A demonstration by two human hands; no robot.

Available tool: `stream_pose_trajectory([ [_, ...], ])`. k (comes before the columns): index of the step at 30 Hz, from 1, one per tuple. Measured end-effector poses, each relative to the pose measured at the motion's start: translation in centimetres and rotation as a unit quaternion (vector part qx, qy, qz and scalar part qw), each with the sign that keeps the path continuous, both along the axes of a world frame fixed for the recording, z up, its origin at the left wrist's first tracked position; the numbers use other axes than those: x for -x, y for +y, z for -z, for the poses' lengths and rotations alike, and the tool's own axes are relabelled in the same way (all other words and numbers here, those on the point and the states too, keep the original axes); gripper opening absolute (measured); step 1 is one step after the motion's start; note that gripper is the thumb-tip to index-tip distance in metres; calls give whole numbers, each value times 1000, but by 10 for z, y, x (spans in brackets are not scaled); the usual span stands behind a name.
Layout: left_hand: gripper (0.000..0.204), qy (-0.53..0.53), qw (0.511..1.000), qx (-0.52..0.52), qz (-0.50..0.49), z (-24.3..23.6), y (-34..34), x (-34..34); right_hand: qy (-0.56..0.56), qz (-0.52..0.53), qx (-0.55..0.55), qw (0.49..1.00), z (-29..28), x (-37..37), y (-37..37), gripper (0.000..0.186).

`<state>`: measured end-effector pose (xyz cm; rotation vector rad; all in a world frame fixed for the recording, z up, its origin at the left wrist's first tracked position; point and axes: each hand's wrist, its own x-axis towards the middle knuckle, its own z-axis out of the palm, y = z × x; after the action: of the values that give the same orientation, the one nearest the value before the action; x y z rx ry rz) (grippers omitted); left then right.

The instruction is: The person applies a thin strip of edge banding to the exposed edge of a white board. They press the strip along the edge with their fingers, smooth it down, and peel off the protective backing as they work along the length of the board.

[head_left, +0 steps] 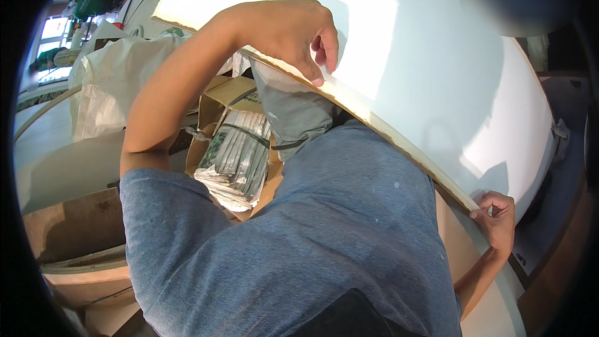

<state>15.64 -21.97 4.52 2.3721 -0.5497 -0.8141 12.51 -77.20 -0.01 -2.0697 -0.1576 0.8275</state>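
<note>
White panel (437, 56) — its near edge (399, 141) touches left fingers (330, 42) and right fingers (497, 198).

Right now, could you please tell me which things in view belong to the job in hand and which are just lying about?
In use: left hand, right hand, white panel, pale edge strip.
Apparently lying about: cardboard box, strapped stack, white sack.

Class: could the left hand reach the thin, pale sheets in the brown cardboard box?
Probably yes: the box looks open above the sheets, though the left hand is at the edge of the large white panel.
</note>
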Motion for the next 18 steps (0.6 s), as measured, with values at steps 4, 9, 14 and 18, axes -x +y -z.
stream_pose_trajectory([
  [4,27,0,1000,-18,6,5,-10,1,-4,25,9,1000,1,2,5,25],
  [9,19,26,998,-31,37,9,-21,-3,-4,26,29,999,2,1,4,21],
  [14,18,20,999,-33,28,13,-27,1,-8,35,86,996,1,-1,12,20],
  [18,17,5,999,-34,23,15,-28,4,-17,48,91,995,6,-2,18,20],
])
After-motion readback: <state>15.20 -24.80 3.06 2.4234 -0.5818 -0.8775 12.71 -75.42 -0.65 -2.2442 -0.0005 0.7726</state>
